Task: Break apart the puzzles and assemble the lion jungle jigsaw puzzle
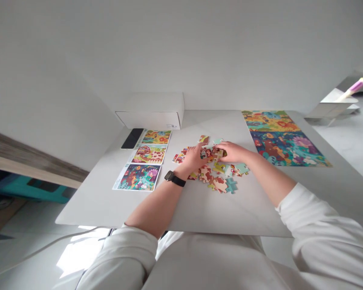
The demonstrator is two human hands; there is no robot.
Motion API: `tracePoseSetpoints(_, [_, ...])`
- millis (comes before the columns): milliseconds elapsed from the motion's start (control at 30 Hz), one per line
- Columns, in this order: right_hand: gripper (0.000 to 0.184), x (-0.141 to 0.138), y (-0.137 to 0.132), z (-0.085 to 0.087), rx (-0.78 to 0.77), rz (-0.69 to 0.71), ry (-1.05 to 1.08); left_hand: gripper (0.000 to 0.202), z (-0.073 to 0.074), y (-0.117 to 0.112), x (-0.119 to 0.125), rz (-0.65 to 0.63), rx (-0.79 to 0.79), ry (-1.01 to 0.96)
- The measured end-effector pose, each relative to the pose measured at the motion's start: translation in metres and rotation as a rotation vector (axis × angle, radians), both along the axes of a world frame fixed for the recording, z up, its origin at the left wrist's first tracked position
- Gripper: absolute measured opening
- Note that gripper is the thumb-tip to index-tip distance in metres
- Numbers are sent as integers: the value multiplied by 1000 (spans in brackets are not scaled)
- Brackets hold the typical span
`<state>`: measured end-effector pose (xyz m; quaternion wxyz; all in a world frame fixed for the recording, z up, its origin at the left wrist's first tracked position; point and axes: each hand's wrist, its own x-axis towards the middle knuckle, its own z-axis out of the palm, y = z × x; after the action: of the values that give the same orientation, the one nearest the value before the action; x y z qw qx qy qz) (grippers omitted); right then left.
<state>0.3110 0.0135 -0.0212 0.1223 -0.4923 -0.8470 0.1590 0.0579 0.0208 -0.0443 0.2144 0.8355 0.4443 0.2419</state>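
Between my left hand (193, 158) and my right hand (233, 152), a small cluster of jigsaw puzzle pieces (213, 153) sits pinched at the fingertips, though the fingers partly hide it. More colourful cardboard pieces lie loose in a scattered pile (214, 177) below and around both hands. A few blue-green pieces (231, 185) lie at the pile's near edge. A black smartwatch (174, 178) circles my left wrist.
Three printed picture cards (137, 177) and a black smartphone (132, 138) lie left of the pieces on the white table (218, 211). A white box (149, 110) stands at the far edge. A large assembled colourful puzzle (278, 139) lies at the right.
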Motion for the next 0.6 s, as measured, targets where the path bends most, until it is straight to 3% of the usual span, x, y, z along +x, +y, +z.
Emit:
tracePoseSetpoints(100, [53, 9, -10, 0, -67, -39, 70, 58, 6, 1, -5, 32, -63, -74])
tracePoseSetpoints(200, [43, 22, -10, -4, -116, -166, 134, 47, 10, 8, -14, 151, -31, -87])
tracePoseSetpoints(367, [33, 28, 12, -12, 81, -325, 91, 46, 2, 23, -29, 363, 9, 27])
tracePoseSetpoints(600, [39, -5, 33, -19, 54, -263, 40, 51, -8, 21, -25, 233, -96, 5])
